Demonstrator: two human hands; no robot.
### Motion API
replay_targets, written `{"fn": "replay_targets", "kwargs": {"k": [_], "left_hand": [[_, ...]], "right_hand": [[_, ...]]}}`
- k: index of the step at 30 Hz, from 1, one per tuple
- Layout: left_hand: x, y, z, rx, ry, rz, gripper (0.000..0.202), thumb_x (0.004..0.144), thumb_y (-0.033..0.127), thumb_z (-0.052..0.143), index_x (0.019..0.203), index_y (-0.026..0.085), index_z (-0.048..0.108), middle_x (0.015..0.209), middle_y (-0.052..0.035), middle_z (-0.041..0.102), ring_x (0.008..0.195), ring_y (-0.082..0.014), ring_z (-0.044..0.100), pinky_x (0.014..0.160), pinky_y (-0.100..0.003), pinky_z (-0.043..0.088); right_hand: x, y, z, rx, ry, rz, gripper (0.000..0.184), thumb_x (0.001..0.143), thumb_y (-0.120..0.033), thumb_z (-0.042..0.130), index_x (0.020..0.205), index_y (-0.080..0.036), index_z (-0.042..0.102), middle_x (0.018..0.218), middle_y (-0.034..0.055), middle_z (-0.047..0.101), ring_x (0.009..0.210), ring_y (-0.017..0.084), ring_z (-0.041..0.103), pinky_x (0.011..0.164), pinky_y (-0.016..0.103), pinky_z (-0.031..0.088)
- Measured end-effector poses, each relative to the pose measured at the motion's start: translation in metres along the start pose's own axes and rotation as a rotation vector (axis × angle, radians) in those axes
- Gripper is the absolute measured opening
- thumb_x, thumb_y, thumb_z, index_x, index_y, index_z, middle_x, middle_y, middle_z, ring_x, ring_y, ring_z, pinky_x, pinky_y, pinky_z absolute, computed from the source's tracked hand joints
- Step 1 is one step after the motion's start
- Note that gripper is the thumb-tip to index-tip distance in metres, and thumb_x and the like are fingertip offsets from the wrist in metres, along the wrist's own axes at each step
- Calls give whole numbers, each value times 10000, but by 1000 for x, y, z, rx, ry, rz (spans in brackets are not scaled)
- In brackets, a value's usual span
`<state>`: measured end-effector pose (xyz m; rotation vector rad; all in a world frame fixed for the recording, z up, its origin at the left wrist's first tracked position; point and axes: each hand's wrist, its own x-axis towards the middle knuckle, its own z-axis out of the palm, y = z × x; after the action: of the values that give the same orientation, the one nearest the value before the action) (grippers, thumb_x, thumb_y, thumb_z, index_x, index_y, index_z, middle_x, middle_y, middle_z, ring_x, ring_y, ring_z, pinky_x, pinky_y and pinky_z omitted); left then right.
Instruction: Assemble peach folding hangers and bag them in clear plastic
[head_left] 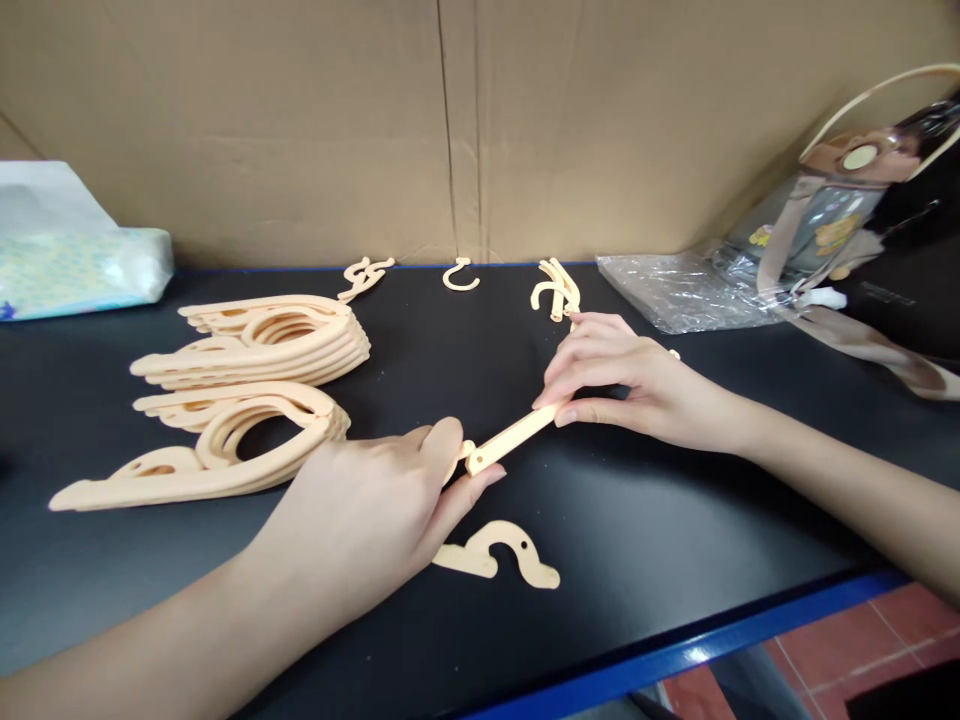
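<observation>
In the head view, a straight cream bar is held between the two hands above the black table. Its long axis slants: the end with a small hole points left and towards the person, the other away to the right. The left hand pinches the near end between thumb and fingers; it seems also to grip a curved cream part there, though the fingers hide most of it. The right hand pinches the far end between thumb and fingertips.

Just below the left thumb lies a hooked cream piece, lengthwise from left to right, rounded tip pointing right, its left end hidden behind the hand. Left of the hands, a near stack and a far stack of folded cream pieces point their narrow ends left.
</observation>
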<state>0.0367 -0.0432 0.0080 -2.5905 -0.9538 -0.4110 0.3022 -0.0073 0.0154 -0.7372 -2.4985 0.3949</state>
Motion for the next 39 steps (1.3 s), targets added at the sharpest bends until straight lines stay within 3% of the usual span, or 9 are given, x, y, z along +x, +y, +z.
{"fn": "replay_targets", "kwargs": {"k": [11,16,19,22,25,28,33,39], "left_hand": [[0,1,-7,196,96,93,477,1029,242,309,600,195,513,432,19,455,302,-182,502,363,-293,247],[-1,1,-11,233,143,92,457,1015,351,390,607,197,525,467,6,454,375,-174,508,393,-305,232],[-2,1,-13,218,148,75,377,991,376,439,699,184,582,534,-17,507,478,-191,545,422,-319,271],[0,0,-14,176,161,97,241,937,248,443,778,171,608,695,-68,632,644,-234,609,500,-351,365],[3,-1,-12,129,195,163,206,887,155,441,883,117,643,979,-143,724,948,-311,652,809,-442,479],[4,-2,-8,125,210,163,200,877,109,480,974,71,650,1197,-184,697,1206,-381,567,1076,-554,351],[0,-4,1,54,174,107,289,838,-18,478,1058,74,642,1297,-179,658,1328,-399,484,1115,-596,346],[-2,-5,5,-56,119,82,404,829,-64,413,1146,68,627,1303,-185,637,1327,-398,467,1038,-587,423]], "right_hand": [[1,-6,-2,42,2,17,100,932,-245,668,969,-178,732,939,25,711,935,162,589,1032,401,312],[1,-8,-5,39,8,20,99,935,-246,664,976,-188,733,942,22,716,925,164,593,1019,399,324],[1,-9,-8,24,9,27,103,941,-260,656,971,-201,735,947,26,722,922,171,605,1012,398,331],[0,-8,-10,16,6,30,108,942,-281,655,969,-214,735,945,24,725,910,174,610,1007,401,337],[0,-7,-10,3,1,33,102,938,-266,662,978,-208,736,941,19,720,906,166,605,993,385,337],[0,-4,-10,2,2,48,112,936,-274,666,977,-200,739,919,19,713,894,163,596,949,365,350],[0,1,-11,-11,-2,64,124,943,-292,657,975,-206,740,920,22,711,889,166,585,920,360,353],[-1,4,-9,-9,-16,66,128,946,-309,653,967,-218,740,953,26,720,911,173,585,937,369,348]]}}
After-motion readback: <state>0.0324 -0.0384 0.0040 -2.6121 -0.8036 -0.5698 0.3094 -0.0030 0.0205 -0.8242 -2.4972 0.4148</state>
